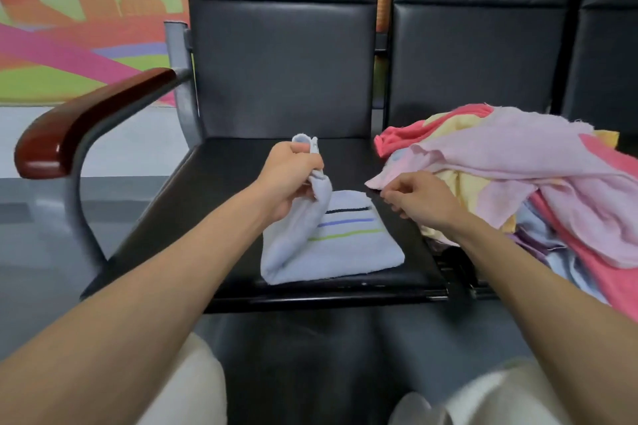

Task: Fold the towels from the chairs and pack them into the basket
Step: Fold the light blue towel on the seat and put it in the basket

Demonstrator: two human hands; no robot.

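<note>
A light blue towel with dark, blue and green stripes lies partly folded on the black chair seat. My left hand grips one end of it and lifts that end above the seat. My right hand hovers just right of the towel with loosely curled fingers and holds nothing; its fingertips are close to the edge of a pale pink towel. That pink towel tops a loose pile of pink, yellow and blue towels on the neighbouring seat. No basket is in view.
A wooden armrest on a grey metal frame stands at the left of the seat. Black padded backrests rise behind both seats. A colourful wall mural fills the left background. My knees in light trousers are at the bottom.
</note>
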